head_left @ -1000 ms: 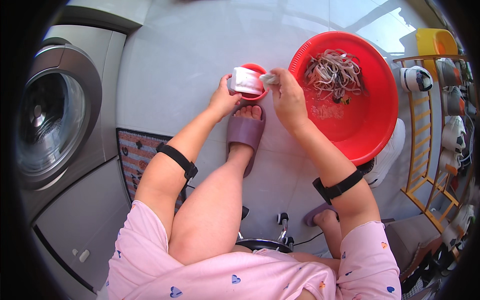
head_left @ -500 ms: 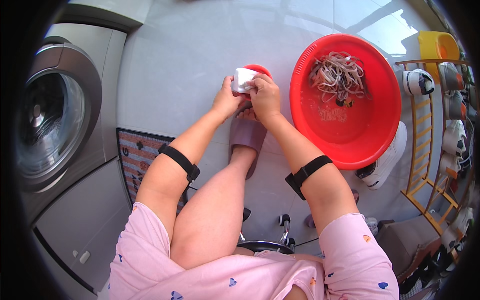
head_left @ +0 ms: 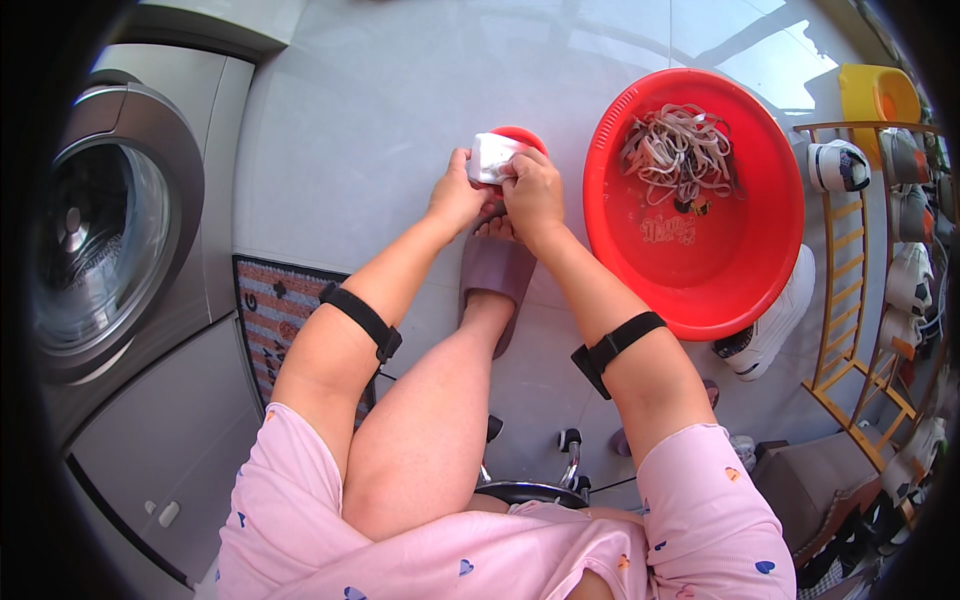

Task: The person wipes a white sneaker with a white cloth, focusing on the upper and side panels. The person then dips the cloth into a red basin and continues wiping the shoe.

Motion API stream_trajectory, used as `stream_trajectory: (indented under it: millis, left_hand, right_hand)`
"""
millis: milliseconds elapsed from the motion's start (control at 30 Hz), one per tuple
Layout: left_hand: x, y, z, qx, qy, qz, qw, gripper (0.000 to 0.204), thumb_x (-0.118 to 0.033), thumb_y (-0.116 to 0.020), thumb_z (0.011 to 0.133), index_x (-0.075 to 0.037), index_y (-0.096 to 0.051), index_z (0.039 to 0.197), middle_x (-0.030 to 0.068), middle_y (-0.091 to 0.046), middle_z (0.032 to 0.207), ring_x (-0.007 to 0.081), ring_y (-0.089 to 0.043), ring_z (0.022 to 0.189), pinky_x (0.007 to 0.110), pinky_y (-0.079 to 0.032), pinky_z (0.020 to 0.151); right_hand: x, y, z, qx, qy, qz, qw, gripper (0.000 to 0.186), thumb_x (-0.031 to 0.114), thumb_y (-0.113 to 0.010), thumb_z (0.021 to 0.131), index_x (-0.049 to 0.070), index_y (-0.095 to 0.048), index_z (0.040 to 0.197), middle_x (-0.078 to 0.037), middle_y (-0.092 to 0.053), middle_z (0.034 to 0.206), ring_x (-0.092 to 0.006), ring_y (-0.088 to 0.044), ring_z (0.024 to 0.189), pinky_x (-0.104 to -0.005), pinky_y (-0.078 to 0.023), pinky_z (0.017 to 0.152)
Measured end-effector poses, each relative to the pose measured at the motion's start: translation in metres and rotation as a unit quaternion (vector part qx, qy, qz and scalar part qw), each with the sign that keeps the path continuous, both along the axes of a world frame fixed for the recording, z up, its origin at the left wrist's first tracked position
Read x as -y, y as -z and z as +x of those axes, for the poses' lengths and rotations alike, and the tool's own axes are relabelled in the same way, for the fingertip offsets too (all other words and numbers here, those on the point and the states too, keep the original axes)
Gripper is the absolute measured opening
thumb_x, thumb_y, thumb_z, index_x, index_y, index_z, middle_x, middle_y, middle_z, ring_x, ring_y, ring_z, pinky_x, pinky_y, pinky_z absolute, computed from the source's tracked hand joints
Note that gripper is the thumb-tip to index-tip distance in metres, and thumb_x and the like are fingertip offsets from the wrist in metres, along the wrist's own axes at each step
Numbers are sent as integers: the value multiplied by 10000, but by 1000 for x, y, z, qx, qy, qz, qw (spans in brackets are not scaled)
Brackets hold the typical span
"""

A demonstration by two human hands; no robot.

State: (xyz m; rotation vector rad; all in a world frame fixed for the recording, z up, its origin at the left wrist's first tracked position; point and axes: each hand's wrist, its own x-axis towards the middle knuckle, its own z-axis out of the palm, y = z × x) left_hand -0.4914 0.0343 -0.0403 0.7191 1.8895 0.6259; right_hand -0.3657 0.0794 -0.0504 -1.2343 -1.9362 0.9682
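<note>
Between my two hands, in front of me, is a small white packet [head_left: 490, 158], squarish and slightly shiny. My left hand [head_left: 458, 196] grips its left edge, thumb at the side. On the other side my right hand [head_left: 535, 188] pinches it near the right edge with bent fingers. Just behind and below the packet shows the rim of a small red bowl [head_left: 526, 135], mostly hidden by the hands. To the right, a large red basin [head_left: 690, 275] holds a tangle of greyish-white shoelaces [head_left: 680, 150] lying in its far part.
A washing machine [head_left: 100, 240] with a round glass door stands at the left, beside a striped mat [head_left: 280, 320]. A white shoe [head_left: 775, 320] lies beside the basin. Farther right are a wooden rack [head_left: 842, 290] with several shoes and a yellow tub [head_left: 880, 95].
Both hands hold the packet in almost the same place. The packet's surface has tilted slightly, and the right fingers have shifted a little on it.
</note>
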Motion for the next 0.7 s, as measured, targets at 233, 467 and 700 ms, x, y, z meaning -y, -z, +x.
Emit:
stream_trajectory:
  millis: [233, 467, 700]
  left_hand:
    - [-3, -4, 0, 23, -6, -18, 1000, 491, 20, -603, 865, -59, -350, 1278, 120, -669, 864, 140, -637, 654, 289, -537, 576]
    - [-3, -5, 5, 21, -8, -9, 1000, 453, 31, -589, 865, -60, -371, 1252, 120, -668, 863, 139, -641, 644, 288, -535, 561]
    - [-6, -21, 7, 28, -6, -36, 999, 465, -61, -617, 891, -81, -361, 1279, 120, -672, 869, 154, -648, 658, 315, -551, 586]
  right_hand:
    - [-4, -5, -3, 42, 30, -29, 998, 82, -58, -615, 691, -8, -627, 754, -121, -634, 869, -327, -622, 801, -399, -515, 704]
    - [-10, -8, -2, 61, 45, -107, 991, 67, -36, -622, 699, 1, -615, 754, -126, -631, 896, -329, -612, 868, -415, -515, 763]
    - [-8, -5, -2, -73, 64, -254, 962, 127, 82, -636, 743, 9, -617, 846, -152, -653, 972, -268, -634, 873, -386, -518, 752]
